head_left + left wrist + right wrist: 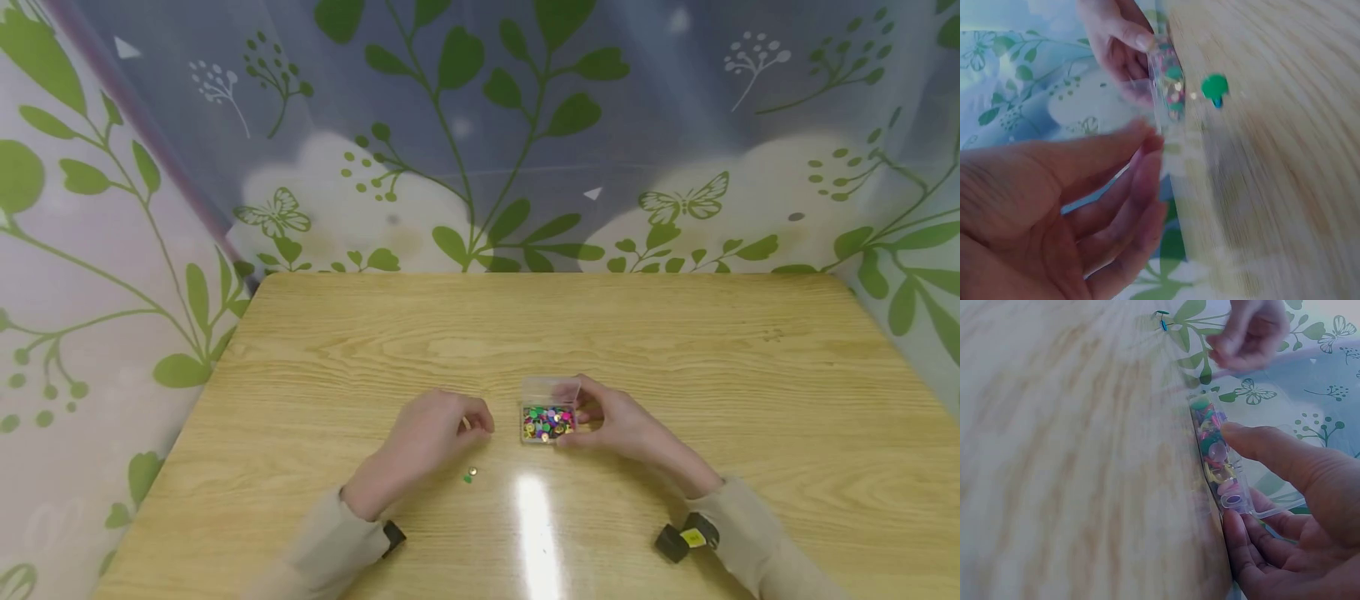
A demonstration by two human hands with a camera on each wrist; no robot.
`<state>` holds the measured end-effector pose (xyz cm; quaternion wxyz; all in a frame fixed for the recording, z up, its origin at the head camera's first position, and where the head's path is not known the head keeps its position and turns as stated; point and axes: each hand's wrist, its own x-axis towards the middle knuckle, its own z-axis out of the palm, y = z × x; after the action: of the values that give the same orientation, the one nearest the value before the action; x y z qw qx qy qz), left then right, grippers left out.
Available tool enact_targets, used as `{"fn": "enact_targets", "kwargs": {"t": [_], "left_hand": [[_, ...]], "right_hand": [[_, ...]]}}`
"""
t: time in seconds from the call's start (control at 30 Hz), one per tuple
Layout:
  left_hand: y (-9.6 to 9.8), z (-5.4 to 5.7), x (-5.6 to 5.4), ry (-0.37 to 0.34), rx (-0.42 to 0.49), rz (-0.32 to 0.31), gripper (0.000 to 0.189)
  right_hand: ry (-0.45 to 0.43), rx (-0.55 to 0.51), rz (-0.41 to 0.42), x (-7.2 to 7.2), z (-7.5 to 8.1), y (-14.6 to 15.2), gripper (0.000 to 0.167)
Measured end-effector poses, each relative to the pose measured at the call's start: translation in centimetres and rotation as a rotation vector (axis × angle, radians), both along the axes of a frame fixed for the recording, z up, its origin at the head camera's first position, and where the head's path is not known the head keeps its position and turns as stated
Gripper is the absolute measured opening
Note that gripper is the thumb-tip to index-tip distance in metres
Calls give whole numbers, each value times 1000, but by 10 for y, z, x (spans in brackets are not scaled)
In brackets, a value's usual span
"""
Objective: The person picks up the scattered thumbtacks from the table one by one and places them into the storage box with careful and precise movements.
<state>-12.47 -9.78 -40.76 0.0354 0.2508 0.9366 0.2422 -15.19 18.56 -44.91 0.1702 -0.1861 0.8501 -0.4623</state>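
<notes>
My right hand (618,423) grips a small clear plastic box (533,442) by its right side, thumb at the front and fingers behind. Its hinged lid (550,389) stands raised at the back. Inside lie many thumbtacks (1215,450) in green, purple, pink and gold. Left of the box, my left hand (438,425) hovers with loosely curved fingers, thumb tip and index tip close together. Nothing shows between those fingertips in the left wrist view. Below it on the table lie a gold thumbtack (472,472) and a green thumbtack (1214,86), side by side.
The wooden table (360,325) reaches back to a wall covering (495,150) with printed leaves and butterflies. A similar leafy covering (97,250) runs along the left side. A bright light reflection (536,533) crosses the front of the tabletop.
</notes>
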Motion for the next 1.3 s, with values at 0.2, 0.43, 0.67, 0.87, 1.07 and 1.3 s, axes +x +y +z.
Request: {"fn": "enact_targets", "kwargs": {"t": [0.2,0.43,0.67,0.87,1.07,1.3], "left_hand": [[-17,-5,8,-142,-3,-76,11],[-15,-16,11,-105,-15,-109,13],[-10,-19,11,-4,-45,-70,9],[-8,-17,11,48,-20,-30,8],[-5,-17,10,28,16,-38,7],[6,-15,1,1,42,-5,8]], "right_hand": [[6,1,7,0,1,0,64],[16,-1,12,-1,-2,0,64],[17,15,9,-2,-4,1,63],[18,11,15,-1,-2,1,63],[8,-5,14,0,2,0,63],[6,-7,3,0,1,0,63]]}}
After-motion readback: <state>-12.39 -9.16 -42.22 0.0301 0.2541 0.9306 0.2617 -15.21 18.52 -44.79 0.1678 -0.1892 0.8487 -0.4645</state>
